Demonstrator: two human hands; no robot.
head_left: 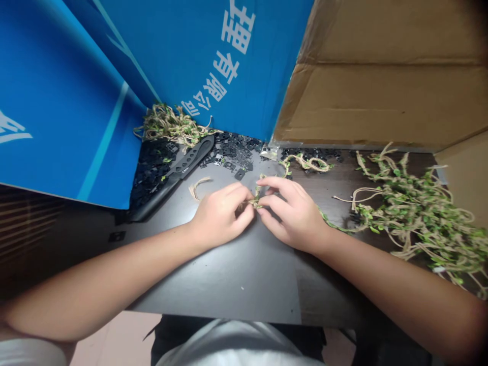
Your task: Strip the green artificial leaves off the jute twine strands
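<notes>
My left hand (221,216) and my right hand (292,213) meet at the middle of a dark table (229,274). Both pinch a strand of jute twine with small green leaves (258,195) between fingertips. The strand trails off to the right under my right hand toward a large heap of the same leafy twine (419,218). A short bare piece of twine (198,185) lies just left of my left hand.
A black knife-like tool (179,170) lies on a pile of small black plastic parts (152,168). Another leafy twine bundle (171,124) sits in the back corner. Blue printed cardboard (76,91) walls the left and back; brown cardboard (381,76) walls the right.
</notes>
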